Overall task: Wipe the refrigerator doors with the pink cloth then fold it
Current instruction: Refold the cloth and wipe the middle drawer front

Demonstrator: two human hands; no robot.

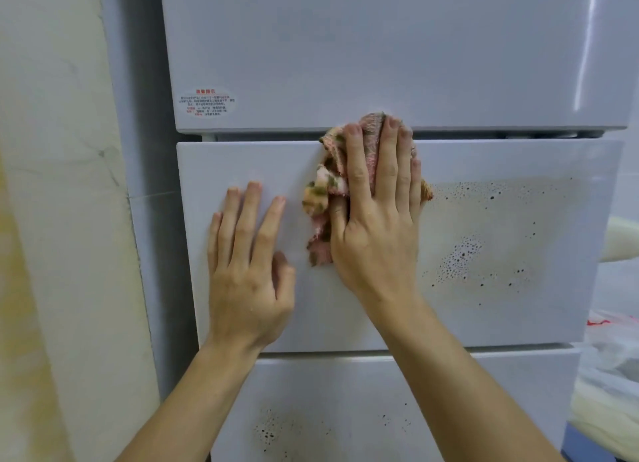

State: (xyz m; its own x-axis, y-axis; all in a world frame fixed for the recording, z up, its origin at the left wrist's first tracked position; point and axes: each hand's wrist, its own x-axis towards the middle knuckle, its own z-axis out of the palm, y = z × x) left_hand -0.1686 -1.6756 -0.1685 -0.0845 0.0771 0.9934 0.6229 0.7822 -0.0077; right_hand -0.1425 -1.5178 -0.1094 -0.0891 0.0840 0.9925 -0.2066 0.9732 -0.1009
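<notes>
Fingers (356,164) of right hand (377,226) press pink cloth (330,185), elongated vertically, against middle door (484,316).

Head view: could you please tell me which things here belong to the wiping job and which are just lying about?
Job: pink cloth; right hand pressing it flat; left hand resting on the middle door; upper door; lower door; dark speckles.
Lying about: plastic bag at the right; label sticker; wall at the left.
</notes>
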